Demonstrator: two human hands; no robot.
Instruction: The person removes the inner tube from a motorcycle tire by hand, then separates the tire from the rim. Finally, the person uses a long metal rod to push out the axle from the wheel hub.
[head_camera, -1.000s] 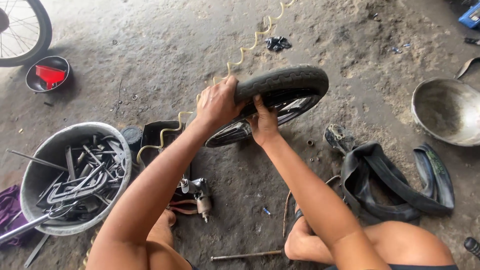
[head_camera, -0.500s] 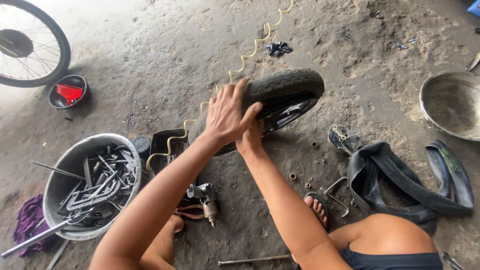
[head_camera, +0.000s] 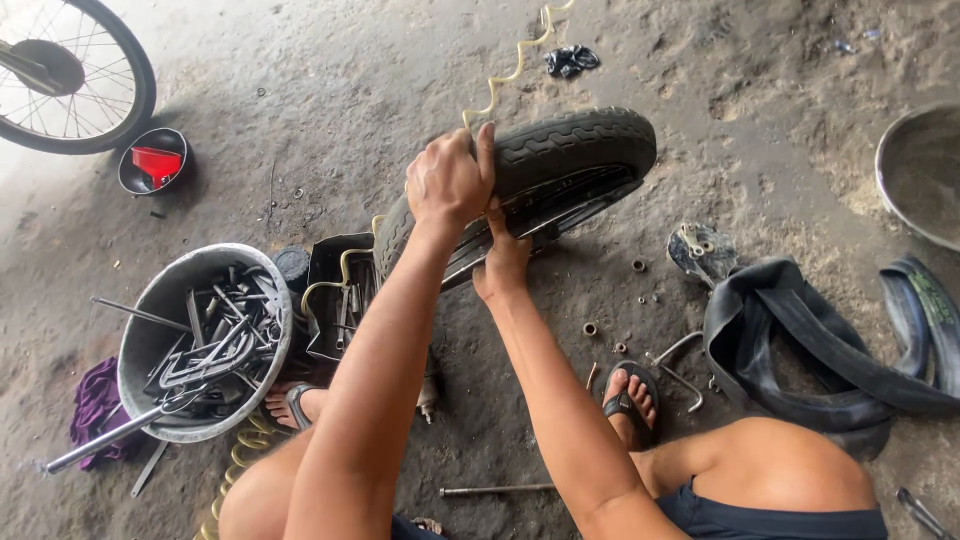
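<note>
Nearest, a thin metal rod (head_camera: 497, 489) lies on the concrete floor (head_camera: 300, 90) between the person's knees. At left a grey bucket (head_camera: 165, 300) holds bent metal tools, beside a purple rag (head_camera: 95, 405). At right, a black inner tube (head_camera: 800, 350) lies slack. In the middle, the right hand (head_camera: 503, 260) presses against the tyre (head_camera: 570, 160) by its lower edge, fingers wrapped on it, while the left hand (head_camera: 448, 180) clamps over the tread. Farther left, a spoked wheel (head_camera: 75, 75) and a small bowl (head_camera: 152, 162); at far right, a metal basin (head_camera: 920, 170).
</note>
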